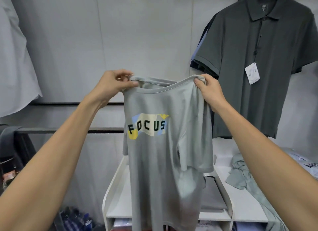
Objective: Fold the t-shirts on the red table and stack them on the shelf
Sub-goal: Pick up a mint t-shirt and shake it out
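Note:
I hold a pale grey-green t-shirt [154, 170] up in the air in front of me; it hangs full length and shows a "FOCUS" print on the chest. My left hand [114, 83] pinches the left shoulder by the collar. My right hand [210, 91] grips the right shoulder by the collar. Behind and below the shirt stands a white shelf unit [223, 187] with a dark folded garment [211, 196] on its top tray. Another grey-green t-shirt [240, 172] lies crumpled on the shelf top at the right. The red table is hidden.
A dark grey polo shirt [258, 58] with a white tag hangs on the wall at upper right. A white shirt [13, 58] hangs at far left above a dark rail [68, 131]. Packaged folded clothes [306, 162] lie at the right edge. Dark garments hang at lower left.

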